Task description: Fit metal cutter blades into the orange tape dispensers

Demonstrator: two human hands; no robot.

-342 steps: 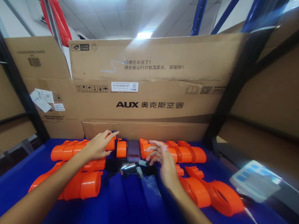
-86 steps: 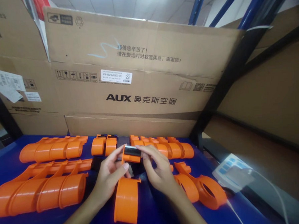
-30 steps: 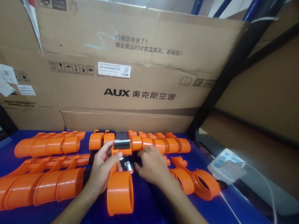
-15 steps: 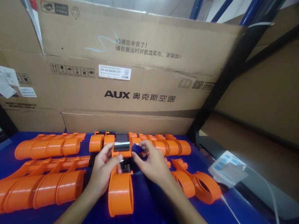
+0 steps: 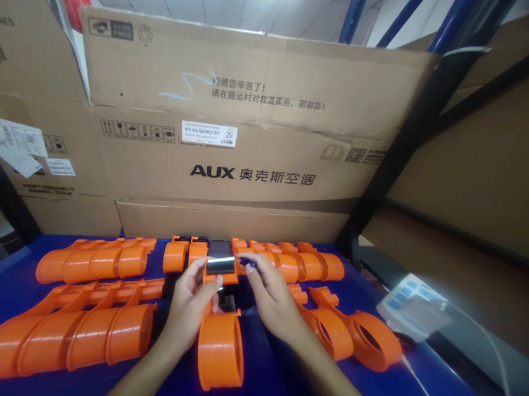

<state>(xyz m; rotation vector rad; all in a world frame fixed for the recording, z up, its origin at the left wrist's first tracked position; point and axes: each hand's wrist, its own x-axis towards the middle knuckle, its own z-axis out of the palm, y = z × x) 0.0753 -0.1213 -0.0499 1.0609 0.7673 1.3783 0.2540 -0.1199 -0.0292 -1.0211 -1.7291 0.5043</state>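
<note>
My left hand (image 5: pixel 189 302) is closed around the upper part of an orange tape dispenser (image 5: pixel 220 349), its thumb over the front. The dispenser's round ring hangs toward me, and its head carries a black plate (image 5: pixel 221 266) with a pale toothed edge. Just right of that head, my right hand (image 5: pixel 274 295) pinches a small dark blue piece (image 5: pixel 249 262), partly covered by the fingers. Whether the blue piece touches the dispenser I cannot tell. Behind the head stands a dark rectangular container (image 5: pixel 220 247).
Rows of orange dispensers (image 5: pixel 107 339) lie on the blue table surface (image 5: pixel 137 388) at left, with several more (image 5: pixel 330 266) at right. A large cardboard box (image 5: pixel 253 145) walls off the back. Near the right edge sit a white-and-blue box (image 5: pixel 412 305) and a cable (image 5: pixel 489 340).
The blue piece has turned in my right fingers, and less of it shows. Both hands stay by the dispenser head. The whole view has shifted slightly.
</note>
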